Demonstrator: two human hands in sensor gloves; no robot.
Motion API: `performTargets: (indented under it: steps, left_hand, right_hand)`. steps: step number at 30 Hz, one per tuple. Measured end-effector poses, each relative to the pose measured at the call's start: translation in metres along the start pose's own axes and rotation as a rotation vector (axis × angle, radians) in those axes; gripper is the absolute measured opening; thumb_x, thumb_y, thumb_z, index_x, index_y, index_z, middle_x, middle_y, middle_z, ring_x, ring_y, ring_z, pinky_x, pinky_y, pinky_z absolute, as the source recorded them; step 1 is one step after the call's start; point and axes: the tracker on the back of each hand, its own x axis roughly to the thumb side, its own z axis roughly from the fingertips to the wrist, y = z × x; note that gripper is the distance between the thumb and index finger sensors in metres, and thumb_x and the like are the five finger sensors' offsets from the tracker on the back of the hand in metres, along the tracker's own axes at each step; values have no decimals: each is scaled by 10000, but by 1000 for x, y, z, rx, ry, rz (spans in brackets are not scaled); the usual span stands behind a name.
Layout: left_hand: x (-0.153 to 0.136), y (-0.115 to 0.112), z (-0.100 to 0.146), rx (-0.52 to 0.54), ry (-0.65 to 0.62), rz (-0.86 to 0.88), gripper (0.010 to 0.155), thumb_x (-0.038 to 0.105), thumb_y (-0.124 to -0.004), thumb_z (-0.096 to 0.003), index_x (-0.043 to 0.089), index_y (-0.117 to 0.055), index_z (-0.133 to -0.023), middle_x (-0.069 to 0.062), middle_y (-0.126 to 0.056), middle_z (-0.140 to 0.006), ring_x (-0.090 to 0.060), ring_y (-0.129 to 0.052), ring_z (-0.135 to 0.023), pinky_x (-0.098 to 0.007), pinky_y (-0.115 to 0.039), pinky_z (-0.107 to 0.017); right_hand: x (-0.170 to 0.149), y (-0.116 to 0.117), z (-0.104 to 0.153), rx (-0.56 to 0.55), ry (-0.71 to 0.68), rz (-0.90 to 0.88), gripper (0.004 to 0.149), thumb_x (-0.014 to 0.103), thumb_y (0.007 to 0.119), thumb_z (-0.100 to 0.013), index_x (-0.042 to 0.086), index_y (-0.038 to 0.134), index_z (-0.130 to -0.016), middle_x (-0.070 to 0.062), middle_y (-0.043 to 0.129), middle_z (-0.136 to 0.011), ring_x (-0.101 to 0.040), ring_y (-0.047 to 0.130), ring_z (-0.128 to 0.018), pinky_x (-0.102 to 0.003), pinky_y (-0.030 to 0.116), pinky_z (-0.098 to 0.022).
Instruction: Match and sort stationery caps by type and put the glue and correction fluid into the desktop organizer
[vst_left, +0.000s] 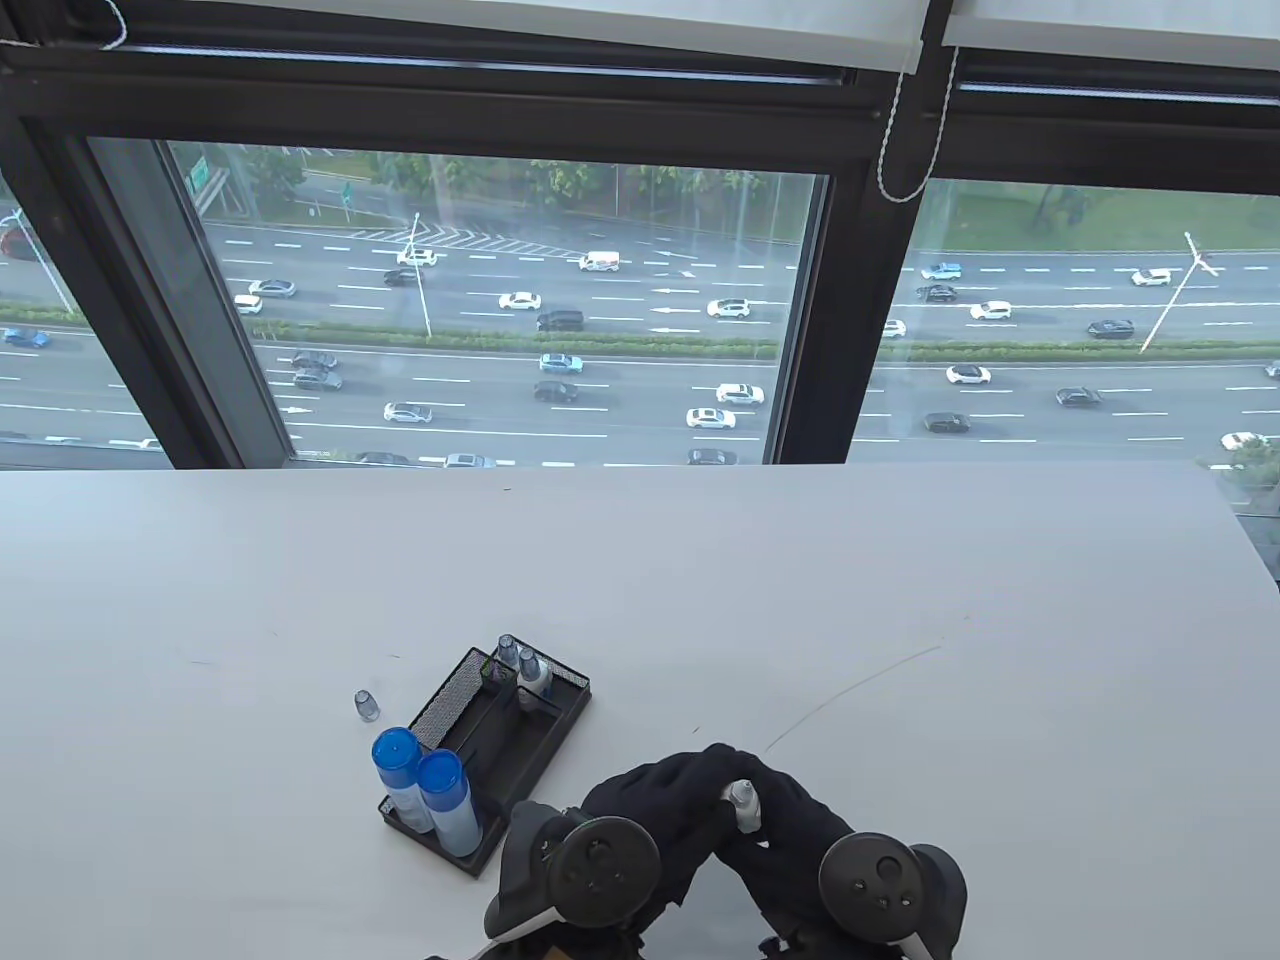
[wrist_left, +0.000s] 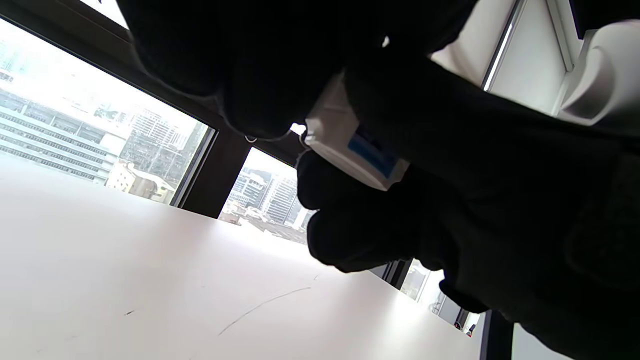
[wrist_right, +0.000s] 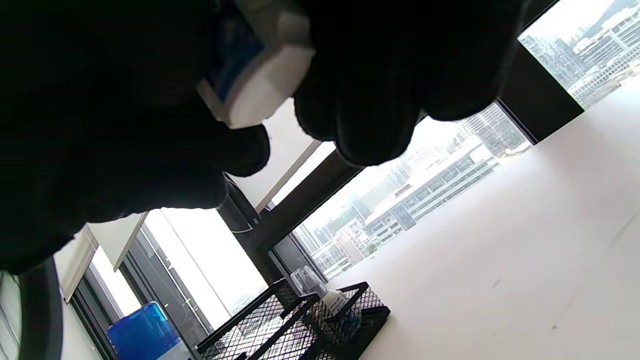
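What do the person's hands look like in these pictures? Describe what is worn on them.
Both hands wear black fabric gloves that cover the fingers. The left hand and the right hand each carry a dark round tracker with small buttons, strapped on the back, with a white edge beneath.

I see a matt white table (vst_left: 900, 600), smooth but faintly scratched. The desktop organizer (vst_left: 470, 690) is black wire mesh metal. Both gloves look like matt black cloth; the correction fluid bottle (vst_left: 745, 805) they hold is smooth white plastic. Near left, the glue sticks (vst_left: 425, 790) wear glossy blue plastic caps.
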Motion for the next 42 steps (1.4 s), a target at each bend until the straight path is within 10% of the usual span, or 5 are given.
performTargets:
  steps: [13, 23, 30, 42]
  left_hand:
    - [-32, 90, 19, 290, 139, -206, 615, 589, -642, -589, 252, -655, -1103, -66, -818, -1079, -288, -951, -903, -512, -768, -664]
    - [-139, 168, 75, 484, 510, -249, 597, 541, -737, -584, 267, -639, -1106, -54, -785, -1105, -282, -924, -933, -518, -752, -683]
    - [-222, 115, 79, 199, 693, -270, 614, 533, -752, -573, 268, -620, -1111, -53, -762, -1121, -284, -909, -954, -524, -750, -683]
    - [-270, 53, 54, -57, 783, -406, 623, 527, -723, -566, 300, -575, -1127, -35, -727, -1151, -296, -874, -1001, -543, -722, -712]
  right_hand:
    - [-12, -9, -3, 0, 46, -120, 611, 448, 833, -472, 234, 652, -1015, -103, 869, -863, -273, 963, -659, -524, 752, -596]
    - [-14, -6, -4, 19, 50, -93, 593, 427, 842, -469, 211, 671, -995, -109, 846, -901, -284, 955, -696, -528, 746, -604]
    - [-16, -3, -5, 38, 59, -115, 608, 419, 827, -480, 225, 637, -1024, -118, 846, -899, -293, 951, -693, -532, 742, -604]
    - [-16, 0, -7, 75, 59, -100, 607, 412, 832, -477, 213, 643, -1019, -115, 840, -910, -297, 948, -706, -535, 738, -609]
